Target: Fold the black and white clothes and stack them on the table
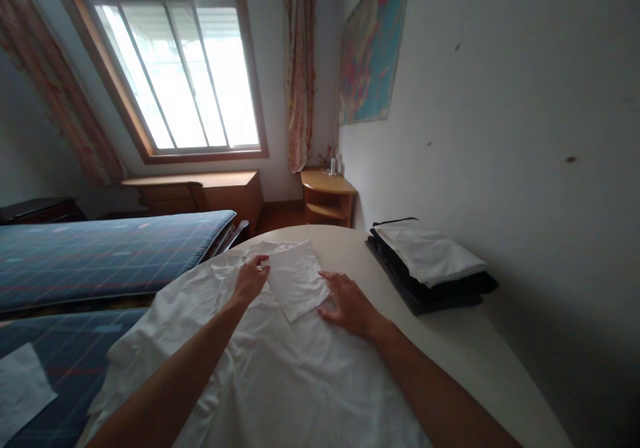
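Note:
A white cloth garment (280, 381) lies spread and wrinkled over a round-edged table. On its far part rests a flat, white, roughly rectangular piece (296, 278); whether it is paper or folded fabric I cannot tell. My left hand (251, 278) is closed at the left edge of that piece, thumb and forefinger pinched together. At its right edge lies my right hand (347, 303), thumb and fingers apart, the fingertips touching the edge and the cloth beside it. The garment's near end runs out of view beneath my forearms.
To the right, a stack of folded dark and white clothes (430, 255) sits on the pale table (345, 241) near the wall. A blue plaid mattress (115, 251) is at left, with a white sheet (23, 385) below it. Beyond stand a desk (225, 180) and corner shelf (327, 183).

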Demonstrator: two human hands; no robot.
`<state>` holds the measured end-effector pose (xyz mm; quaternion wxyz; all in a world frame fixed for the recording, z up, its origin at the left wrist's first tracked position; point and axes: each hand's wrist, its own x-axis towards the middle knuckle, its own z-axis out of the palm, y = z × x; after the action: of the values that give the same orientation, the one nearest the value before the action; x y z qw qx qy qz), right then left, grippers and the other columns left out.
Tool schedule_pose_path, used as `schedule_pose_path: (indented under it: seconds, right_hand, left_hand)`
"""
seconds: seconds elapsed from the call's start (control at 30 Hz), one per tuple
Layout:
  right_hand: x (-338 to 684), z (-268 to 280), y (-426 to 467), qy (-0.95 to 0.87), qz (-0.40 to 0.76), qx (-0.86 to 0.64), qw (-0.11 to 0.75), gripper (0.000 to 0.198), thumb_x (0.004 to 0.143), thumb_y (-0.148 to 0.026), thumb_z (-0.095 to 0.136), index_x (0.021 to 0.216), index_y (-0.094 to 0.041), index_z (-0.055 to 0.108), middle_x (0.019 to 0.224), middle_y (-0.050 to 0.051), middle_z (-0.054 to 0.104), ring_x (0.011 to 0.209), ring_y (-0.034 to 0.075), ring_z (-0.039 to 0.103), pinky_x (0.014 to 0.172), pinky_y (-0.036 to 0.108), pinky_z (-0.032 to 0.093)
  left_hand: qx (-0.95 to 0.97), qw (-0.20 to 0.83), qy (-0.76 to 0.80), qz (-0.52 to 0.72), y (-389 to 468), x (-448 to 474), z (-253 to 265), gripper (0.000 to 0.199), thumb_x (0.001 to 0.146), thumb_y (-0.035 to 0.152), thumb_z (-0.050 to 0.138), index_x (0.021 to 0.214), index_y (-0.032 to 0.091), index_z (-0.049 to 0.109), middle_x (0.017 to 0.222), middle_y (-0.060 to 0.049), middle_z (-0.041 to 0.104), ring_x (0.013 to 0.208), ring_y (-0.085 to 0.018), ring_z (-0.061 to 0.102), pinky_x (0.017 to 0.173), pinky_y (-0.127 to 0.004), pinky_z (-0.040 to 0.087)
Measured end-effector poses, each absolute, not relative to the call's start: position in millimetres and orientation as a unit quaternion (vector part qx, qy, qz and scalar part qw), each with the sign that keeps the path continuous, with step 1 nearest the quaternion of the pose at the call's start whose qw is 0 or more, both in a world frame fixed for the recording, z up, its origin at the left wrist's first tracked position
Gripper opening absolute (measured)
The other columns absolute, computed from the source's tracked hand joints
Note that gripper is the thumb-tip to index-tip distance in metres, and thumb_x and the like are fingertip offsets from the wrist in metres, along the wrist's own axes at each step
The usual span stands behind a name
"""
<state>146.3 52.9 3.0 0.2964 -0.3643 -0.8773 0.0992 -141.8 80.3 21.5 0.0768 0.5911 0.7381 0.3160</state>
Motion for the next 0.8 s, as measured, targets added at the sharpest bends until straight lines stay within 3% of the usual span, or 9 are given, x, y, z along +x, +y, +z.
schedule_pose_path:
  seconds: [0.2, 0.33, 0.5, 0.67, 0.8]
  right_hand:
    - [152.8, 3.0, 63.5, -0.853, 0.159, -0.412, 0.277, 0.028, 0.078, -0.014, 0.065, 0.104, -0.021, 0.07, 0.112, 0.006, 0.068, 0.106, 0.022, 0.061, 0.096, 0.035, 0.045]
    - [152.0, 6.3, 63.3, -0.847, 0.163, -0.419, 0.282, 0.028, 0.077, -0.007, 0.06, 0.097, -0.022, 0.072, 0.103, 0.004, 0.069, 0.093, 0.018, 0.064, 0.088, 0.03, 0.045]
    - [157.0, 11.6, 62.3, -0.843, 0.146, -0.447, 0.262, 0.022, 0.077, -0.009, 0.059, 0.091, -0.021, 0.071, 0.096, 0.003, 0.068, 0.078, 0.015, 0.062, 0.077, 0.027, 0.044]
    - [161.8, 12.5, 65.6, -0.849, 0.136, -0.442, 0.254, 0.017, 0.076, -0.01, 0.06, 0.087, -0.02, 0.068, 0.095, 0.003, 0.068, 0.085, 0.017, 0.062, 0.082, 0.029, 0.043]
    - [164.6, 6.6, 71.8, -0.856, 0.139, -0.417, 0.272, 0.017, 0.074, -0.009, 0.061, 0.086, -0.021, 0.064, 0.11, 0.006, 0.068, 0.104, 0.021, 0.061, 0.094, 0.035, 0.043]
  left_hand:
    - [0.583, 0.068, 0.767, 0.26, 72.9, -141.9, 15.4, 0.04, 0.081, 0.014, 0.058, 0.12, 0.019, 0.066, 0.105, -0.007, 0.074, 0.098, -0.021, 0.069, 0.086, -0.027, 0.051]
    - [0.584, 0.051, 0.78, 0.22, 70.1, -136.5, 13.7, 0.036, 0.084, 0.023, 0.058, 0.118, 0.019, 0.066, 0.114, -0.011, 0.072, 0.106, -0.027, 0.067, 0.088, -0.033, 0.049]
    - [0.579, 0.043, 0.791, 0.193, 76.2, -134.0, 14.3, 0.022, 0.086, 0.032, 0.055, 0.098, 0.021, 0.069, 0.1, -0.011, 0.075, 0.097, -0.028, 0.07, 0.081, -0.034, 0.05]
    - [0.587, 0.042, 0.789, 0.178, 82.0, -140.2, 14.4, 0.021, 0.085, 0.033, 0.055, 0.09, 0.018, 0.069, 0.09, -0.012, 0.075, 0.088, -0.029, 0.071, 0.076, -0.035, 0.052]
    - [0.633, -0.004, 0.749, 0.197, 86.6, -135.8, 13.9, 0.027, 0.087, 0.028, 0.055, 0.108, 0.017, 0.068, 0.118, -0.015, 0.068, 0.109, -0.032, 0.064, 0.093, -0.044, 0.049]
